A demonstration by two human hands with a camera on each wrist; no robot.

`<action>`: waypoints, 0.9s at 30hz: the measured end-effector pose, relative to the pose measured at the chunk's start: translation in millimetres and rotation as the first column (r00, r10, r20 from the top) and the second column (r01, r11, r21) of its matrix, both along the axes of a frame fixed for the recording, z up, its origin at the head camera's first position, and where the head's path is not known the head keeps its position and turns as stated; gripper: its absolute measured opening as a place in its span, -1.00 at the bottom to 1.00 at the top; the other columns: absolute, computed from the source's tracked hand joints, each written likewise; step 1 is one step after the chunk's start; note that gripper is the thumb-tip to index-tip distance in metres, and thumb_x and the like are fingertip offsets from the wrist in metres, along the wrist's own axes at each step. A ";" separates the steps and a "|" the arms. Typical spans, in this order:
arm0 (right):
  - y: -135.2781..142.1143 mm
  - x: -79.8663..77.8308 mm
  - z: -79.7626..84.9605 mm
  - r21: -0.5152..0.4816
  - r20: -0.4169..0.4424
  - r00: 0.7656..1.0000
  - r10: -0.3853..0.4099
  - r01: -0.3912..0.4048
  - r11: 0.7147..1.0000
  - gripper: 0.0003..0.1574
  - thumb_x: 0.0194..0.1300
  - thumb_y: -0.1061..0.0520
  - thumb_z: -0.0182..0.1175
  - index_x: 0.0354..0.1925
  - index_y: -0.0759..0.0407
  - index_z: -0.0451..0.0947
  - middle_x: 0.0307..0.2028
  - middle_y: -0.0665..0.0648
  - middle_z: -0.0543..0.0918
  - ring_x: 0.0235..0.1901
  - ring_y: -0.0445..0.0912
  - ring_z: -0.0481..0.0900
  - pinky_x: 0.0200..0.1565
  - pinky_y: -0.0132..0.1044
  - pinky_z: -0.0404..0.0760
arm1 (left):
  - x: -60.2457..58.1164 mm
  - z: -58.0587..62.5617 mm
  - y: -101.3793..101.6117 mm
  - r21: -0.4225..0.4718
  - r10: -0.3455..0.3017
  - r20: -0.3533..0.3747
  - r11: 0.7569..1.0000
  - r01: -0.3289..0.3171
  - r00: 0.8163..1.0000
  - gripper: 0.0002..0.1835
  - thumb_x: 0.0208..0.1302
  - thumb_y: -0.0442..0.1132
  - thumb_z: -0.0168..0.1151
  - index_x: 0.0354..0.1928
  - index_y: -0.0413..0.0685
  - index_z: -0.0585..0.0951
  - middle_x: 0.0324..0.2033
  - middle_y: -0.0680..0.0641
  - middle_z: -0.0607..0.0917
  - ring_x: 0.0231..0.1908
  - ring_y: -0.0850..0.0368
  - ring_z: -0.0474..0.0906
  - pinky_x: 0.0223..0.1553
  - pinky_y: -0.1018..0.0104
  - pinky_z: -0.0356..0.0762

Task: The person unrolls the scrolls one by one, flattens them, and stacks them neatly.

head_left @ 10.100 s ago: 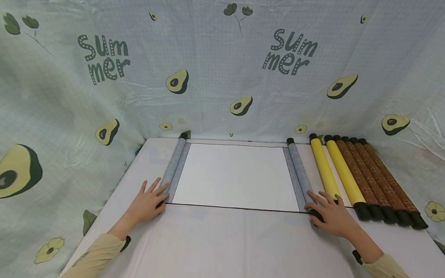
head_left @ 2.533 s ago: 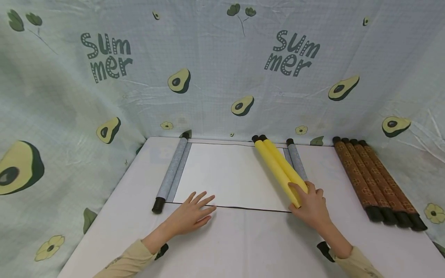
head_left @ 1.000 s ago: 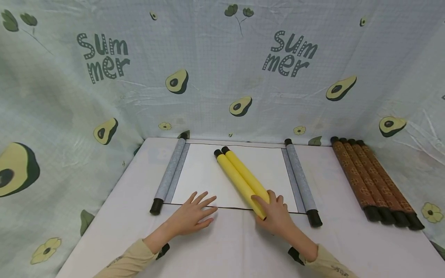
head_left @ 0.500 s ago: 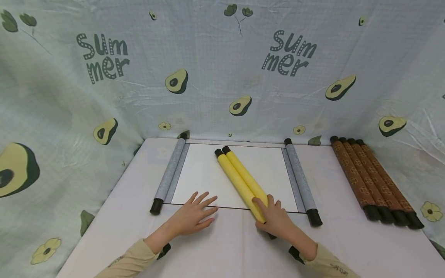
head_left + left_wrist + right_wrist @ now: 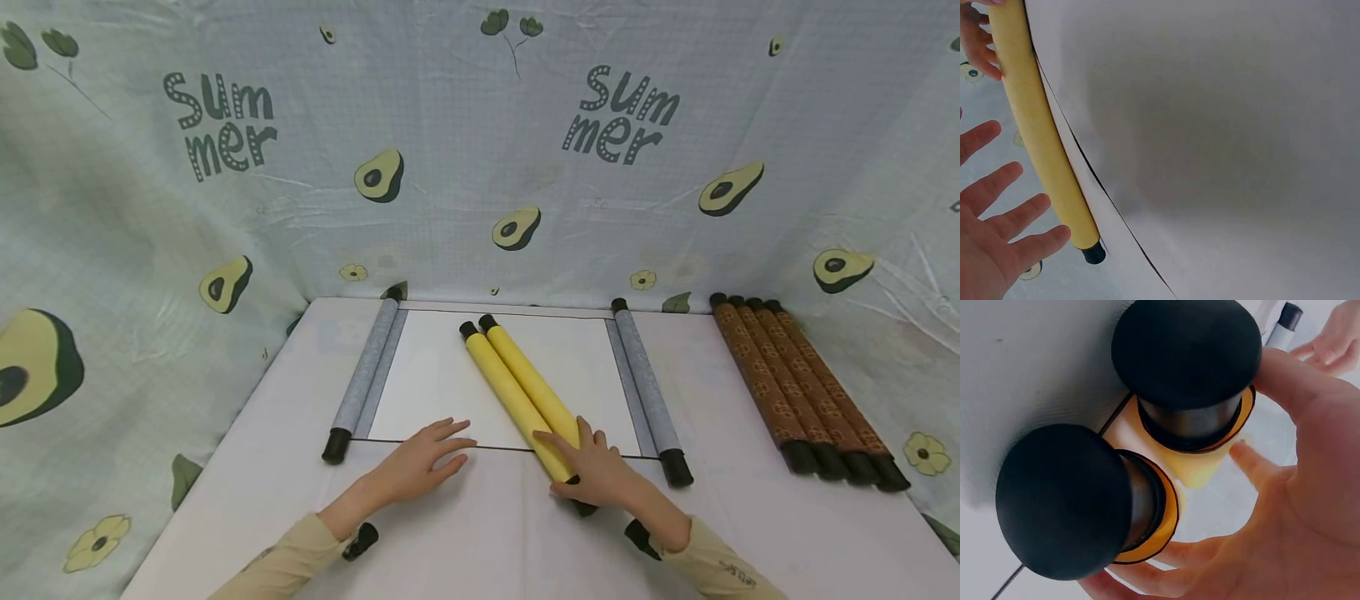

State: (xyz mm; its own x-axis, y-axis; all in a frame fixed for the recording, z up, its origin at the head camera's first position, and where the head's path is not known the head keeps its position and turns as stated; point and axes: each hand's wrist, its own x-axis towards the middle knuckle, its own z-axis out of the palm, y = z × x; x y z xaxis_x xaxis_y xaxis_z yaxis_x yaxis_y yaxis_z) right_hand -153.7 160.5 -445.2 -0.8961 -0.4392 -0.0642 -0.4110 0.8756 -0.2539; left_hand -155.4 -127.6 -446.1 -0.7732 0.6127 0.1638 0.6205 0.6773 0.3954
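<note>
Two yellow scrolls [image 5: 517, 387] with black end knobs lie side by side, slanting across the white sheet of an unrolled scroll [image 5: 427, 375] with grey rolled ends. My right hand [image 5: 596, 471] grips both yellow scrolls at their near ends. In the right wrist view, its thumb and fingers lie on opposite sides of the pair, just beyond the black knobs [image 5: 1063, 500]. My left hand [image 5: 420, 467] is at the white sheet's near edge, left of the yellow scrolls. Its fingers [image 5: 1007, 187] are spread and hold nothing.
Several brown patterned scrolls [image 5: 802, 383] with black knobs lie in a row at the table's right side. A white cloth covers the table [image 5: 465, 550]. Behind it hangs a curtain [image 5: 450, 100] printed with avocados.
Earlier both hands were on the grey rolled ends. My right hand has brought the yellow scrolls leftward from beside the brown ones onto the white sheet. My left hand moved right.
</note>
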 end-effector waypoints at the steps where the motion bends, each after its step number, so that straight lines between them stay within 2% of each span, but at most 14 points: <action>1: -0.1 -0.2 0.5 -0.002 0.013 1.000 0.002 -0.002 1.000 -0.16 0.01 -0.18 0.25 0.24 -0.29 0.15 0.22 0.50 0.08 -0.04 0.29 0.30 -0.27 0.16 0.39 | -0.6 0.2 0.9 0.041 0.008 0.050 0.999 -0.010 0.999 -0.64 0.33 -0.06 -0.08 0.07 0.01 0.50 0.22 -0.12 0.36 0.24 -0.17 0.21 0.18 -0.04 0.22; 6: -1.2 -0.2 3.8 0.003 0.038 0.999 0.021 -0.022 1.000 -0.25 0.03 -0.20 0.23 0.20 -0.36 0.21 0.27 0.51 0.00 0.00 0.29 0.28 -0.20 0.22 0.35 | -5.0 -1.7 7.6 0.224 -0.004 0.247 0.973 -0.054 0.969 -0.59 0.36 -0.06 -0.15 0.11 -0.13 0.45 0.19 -0.19 0.38 0.22 -0.10 0.27 0.15 0.00 0.28; 8: -1.7 -0.5 4.7 0.006 0.039 0.999 0.033 -0.033 0.999 -0.27 0.04 -0.21 0.22 0.19 -0.36 0.23 0.27 0.51 -0.01 0.00 0.30 0.28 -0.19 0.24 0.35 | -7.3 -3.2 11.1 0.299 -0.014 0.320 0.950 -0.087 0.947 -0.58 0.37 -0.08 -0.15 0.12 -0.19 0.42 0.15 -0.22 0.42 0.16 -0.10 0.35 0.08 0.03 0.36; 9: -2.0 -0.8 5.0 0.009 0.037 0.999 0.039 -0.039 0.999 -0.27 0.04 -0.21 0.21 0.19 -0.37 0.23 0.28 0.51 -0.01 0.00 0.31 0.28 -0.20 0.24 0.35 | -8.6 -4.2 13.1 0.344 -0.026 0.373 0.932 -0.112 0.927 -0.56 0.37 -0.09 -0.16 0.13 -0.23 0.40 0.14 -0.24 0.44 0.14 -0.12 0.36 0.05 0.03 0.39; 11: -2.5 -1.6 5.7 0.011 0.036 0.998 0.048 -0.049 0.999 -0.29 0.05 -0.22 0.20 0.19 -0.37 0.23 0.28 0.50 -0.02 0.01 0.32 0.28 -0.19 0.26 0.35 | -11.8 -6.2 17.0 0.421 -0.057 0.486 0.889 -0.177 0.872 -0.53 0.38 -0.09 -0.18 0.16 -0.30 0.34 0.12 -0.30 0.42 0.11 -0.17 0.39 -0.01 0.04 0.45; 13: -3.0 -3.5 6.0 0.013 0.034 0.998 0.053 -0.054 0.998 -0.30 0.06 -0.23 0.19 0.19 -0.37 0.24 0.28 0.50 -0.01 0.02 0.32 0.28 -0.19 0.27 0.34 | -14.9 -8.1 20.9 0.480 -0.092 0.608 0.834 -0.273 0.789 -0.50 0.38 -0.09 -0.19 0.19 -0.35 0.27 0.14 -0.36 0.37 0.10 -0.22 0.38 -0.02 0.04 0.46; 15: -3.2 -5.9 6.9 0.012 0.030 0.998 0.058 -0.058 0.998 -0.32 0.07 -0.24 0.18 0.18 -0.35 0.26 0.28 0.49 0.00 0.03 0.34 0.28 -0.18 0.29 0.34 | -17.5 -9.3 24.6 0.515 -0.144 0.703 0.779 -0.358 0.697 -0.47 0.39 -0.09 -0.23 0.22 -0.39 0.19 0.18 -0.40 0.30 0.13 -0.26 0.33 0.00 0.03 0.45; 17: -3.5 -8.4 10.5 -0.001 0.038 0.997 0.065 -0.065 0.998 -0.35 0.09 -0.23 0.15 0.17 -0.30 0.28 0.27 0.49 0.02 0.05 0.37 0.27 -0.17 0.31 0.33 | -18.4 -8.6 28.1 0.522 -0.181 0.764 0.738 -0.427 0.620 -0.44 0.39 -0.08 -0.26 0.25 -0.38 0.13 0.22 -0.39 0.24 0.16 -0.24 0.31 0.03 0.05 0.43; 20: -2.8 -14.9 16.8 -0.048 0.067 0.996 0.065 -0.062 0.997 -0.38 0.16 -0.21 0.10 0.19 -0.20 0.28 0.27 0.48 0.03 0.07 0.42 0.24 -0.15 0.34 0.31 | -19.0 -5.6 33.8 0.527 -0.242 0.817 0.684 -0.504 0.524 -0.43 0.40 -0.08 -0.32 0.29 -0.36 0.07 0.26 -0.37 0.18 0.19 -0.22 0.27 0.07 0.06 0.40; 22: -1.0 -21.5 21.1 -0.101 0.090 0.993 0.072 -0.063 0.993 -0.39 0.21 -0.18 0.05 0.21 -0.12 0.27 0.27 0.48 0.05 0.08 0.44 0.22 -0.14 0.35 0.30 | -20.3 -3.5 38.0 0.529 -0.281 0.836 0.640 -0.557 0.471 -0.43 0.40 -0.07 -0.35 0.30 -0.34 0.03 0.28 -0.36 0.14 0.20 -0.23 0.25 0.10 0.06 0.37; 24: 2.3 -30.6 23.2 -0.171 0.114 0.990 0.088 -0.068 0.983 -0.39 0.26 -0.14 0.00 0.23 0.00 0.23 0.25 0.50 0.07 0.11 0.46 0.17 -0.09 0.35 0.27 | -23.0 -2.9 41.7 0.540 -0.326 0.840 0.584 -0.606 0.434 -0.43 0.41 -0.08 -0.39 0.30 -0.35 0.01 0.28 -0.38 0.11 0.21 -0.26 0.21 0.14 0.03 0.31; 25: 4.2 -35.7 24.3 -0.212 0.130 0.986 0.103 -0.074 0.974 -0.38 0.29 -0.12 -0.03 0.24 0.05 0.22 0.25 0.49 0.09 0.13 0.44 0.16 -0.05 0.34 0.25 | -24.5 -2.6 43.4 0.541 -0.344 0.841 0.552 -0.634 0.418 -0.43 0.40 -0.08 -0.40 0.30 -0.34 0.00 0.28 -0.39 0.10 0.22 -0.27 0.19 0.16 0.02 0.29; 27: 8.4 -46.7 25.7 -0.292 0.173 0.975 0.136 -0.081 0.953 -0.38 0.33 -0.09 -0.09 0.26 0.14 0.17 0.24 0.46 0.14 0.18 0.40 0.13 0.04 0.29 0.23 | -27.5 -3.1 45.3 0.544 -0.371 0.837 0.494 -0.678 0.401 -0.42 0.39 -0.08 -0.41 0.30 -0.36 -0.02 0.27 -0.41 0.10 0.23 -0.30 0.16 0.18 -0.01 0.24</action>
